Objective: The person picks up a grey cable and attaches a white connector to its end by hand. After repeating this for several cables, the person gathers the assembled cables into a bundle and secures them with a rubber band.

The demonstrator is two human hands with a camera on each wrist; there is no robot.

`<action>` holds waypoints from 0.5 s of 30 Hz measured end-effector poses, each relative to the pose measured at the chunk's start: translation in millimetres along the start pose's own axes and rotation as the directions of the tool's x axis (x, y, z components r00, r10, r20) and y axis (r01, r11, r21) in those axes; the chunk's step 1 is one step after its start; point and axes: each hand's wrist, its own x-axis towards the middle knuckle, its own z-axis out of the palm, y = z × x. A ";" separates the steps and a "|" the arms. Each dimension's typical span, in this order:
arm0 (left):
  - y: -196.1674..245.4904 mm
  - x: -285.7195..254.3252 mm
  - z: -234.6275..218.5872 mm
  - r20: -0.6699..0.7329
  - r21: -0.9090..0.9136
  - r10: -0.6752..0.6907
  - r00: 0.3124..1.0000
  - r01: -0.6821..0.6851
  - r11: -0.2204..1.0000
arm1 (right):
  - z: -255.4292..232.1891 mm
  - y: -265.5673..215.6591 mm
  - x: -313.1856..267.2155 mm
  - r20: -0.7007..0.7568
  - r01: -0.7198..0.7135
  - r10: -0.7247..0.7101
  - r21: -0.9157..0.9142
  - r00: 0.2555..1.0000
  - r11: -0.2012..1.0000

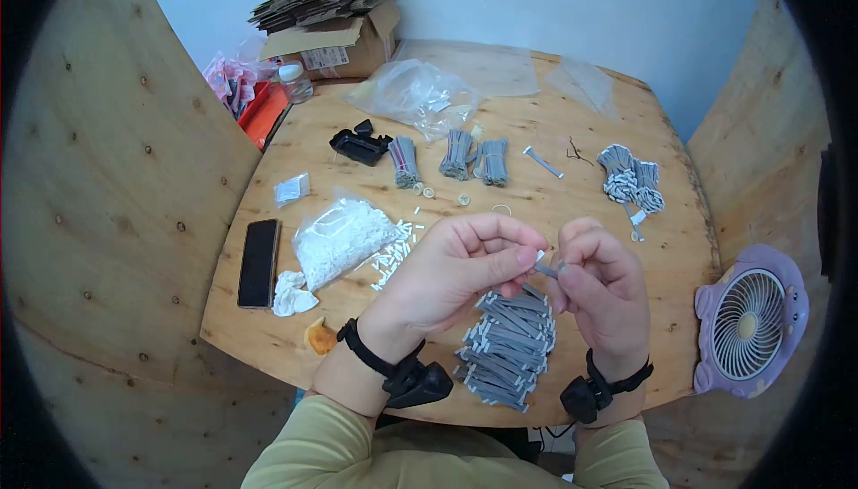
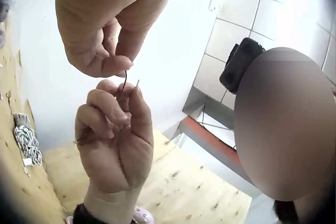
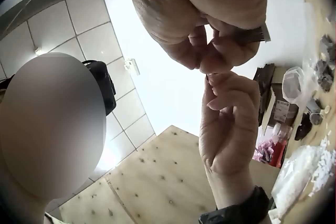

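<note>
- Head view: I'm seeing a wooden table (image 1: 670, 292) filling the middle of the frame.
- A purple fan (image 1: 749, 324) is standing at the right.
- A pile of grey cables (image 1: 507, 350) with white ends is lying at lower centre.
- The left hand (image 1: 478, 261) and right hand (image 1: 608, 288) are facing each other near the centre, both pinching.
- One short grey cable (image 1: 546, 268) is sitting between their thumbs and fingertips, its white end showing.

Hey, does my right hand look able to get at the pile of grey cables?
Probably yes: the pile lies mostly uncovered on the table, close to your right hand, though that hand is pinching another cable.
</note>
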 end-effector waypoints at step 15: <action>-2.1 0.8 4.1 0.037 -0.055 -0.026 0.999 0.028 0.998 | -3.1 3.1 2.5 0.034 -0.042 0.044 -0.042 0.998 0.998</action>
